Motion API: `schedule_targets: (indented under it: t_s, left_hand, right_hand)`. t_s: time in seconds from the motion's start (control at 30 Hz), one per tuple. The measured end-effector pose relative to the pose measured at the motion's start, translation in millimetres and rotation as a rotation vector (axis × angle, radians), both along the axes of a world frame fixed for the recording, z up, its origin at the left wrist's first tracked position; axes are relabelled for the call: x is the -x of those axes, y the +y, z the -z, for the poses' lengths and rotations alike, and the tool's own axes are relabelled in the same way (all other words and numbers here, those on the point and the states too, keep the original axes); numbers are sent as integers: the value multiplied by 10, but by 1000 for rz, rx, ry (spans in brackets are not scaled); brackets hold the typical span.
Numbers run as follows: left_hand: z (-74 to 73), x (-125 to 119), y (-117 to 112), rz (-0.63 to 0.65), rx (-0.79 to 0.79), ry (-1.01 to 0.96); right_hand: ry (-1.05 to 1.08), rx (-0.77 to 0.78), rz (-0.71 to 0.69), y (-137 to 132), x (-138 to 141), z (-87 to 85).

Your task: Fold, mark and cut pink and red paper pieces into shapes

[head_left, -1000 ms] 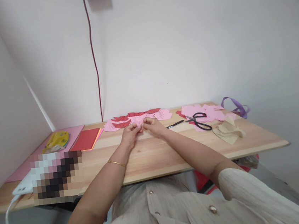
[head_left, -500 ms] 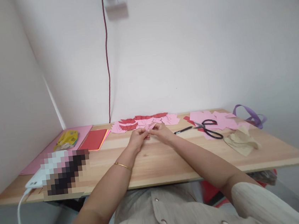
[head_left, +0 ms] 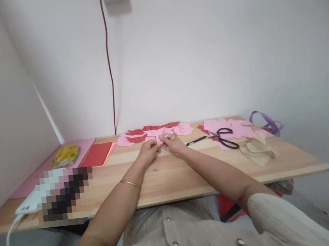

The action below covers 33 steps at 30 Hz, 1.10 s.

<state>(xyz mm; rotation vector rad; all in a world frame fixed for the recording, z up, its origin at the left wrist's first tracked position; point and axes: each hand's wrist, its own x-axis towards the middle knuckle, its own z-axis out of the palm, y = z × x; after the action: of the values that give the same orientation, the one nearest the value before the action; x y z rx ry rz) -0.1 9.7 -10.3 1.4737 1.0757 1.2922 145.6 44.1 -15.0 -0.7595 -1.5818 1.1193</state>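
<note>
together, your left hand (head_left: 148,152) and right hand (head_left: 175,144) pinch pink paper (head_left: 158,140) left of the scissors (head_left: 219,134)
likely light, easily torn: take its edges.

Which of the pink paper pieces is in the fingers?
The small pink piece pinched between the left hand and right hand. The other pink pieces lie on the table, near the wall or by the scissors.

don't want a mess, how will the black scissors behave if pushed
The scissors probably won't roll, lying flat with their handles spread. Pushed, they may drag the pink paper scraps they overlap. Their grey, metallic-looking blades suggest some weight.
</note>
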Motion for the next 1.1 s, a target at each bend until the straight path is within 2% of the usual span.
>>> schedule_targets:
  t_s: [0.1, 0.2, 0.37, 0.47, 0.6, 0.73, 0.8, 0.97, 1.1]
  left_hand:
    - [16, -4, 5, -1, 10, -18]
    - [27, -8, 10, -16, 47, -69]
    - [-14, -4, -12, -21, 77, -60]
    - [-51, -10, -36, -5, 51, -45]
    - [-43, -25, -39, 24, 72, -60]
    - [4, -21, -6, 3, 129, -168]
    - [20, -15, 12, -9, 137, -231]
    - [29, -21, 26, -5, 158, -294]
    - [15, -25, 15, 17, 186, -358]
  right_hand:
    - [8, 123, 28, 35, -3, 18]
    - [11, 205, -30, 49, -17, 18]
    - [-26, 21, -38, -15, -10, -7]
    - [-31, -14, -8, -33, 3, -11]
    - [-10, 105, 37, 13, 4, 0]
    - [65, 262, -57, 46, -4, 2]
    - [45, 243, -91, 36, -8, 4]
    - [-19, 70, -37, 23, -23, 26]
    - [-45, 74, -45, 51, -41, 27]
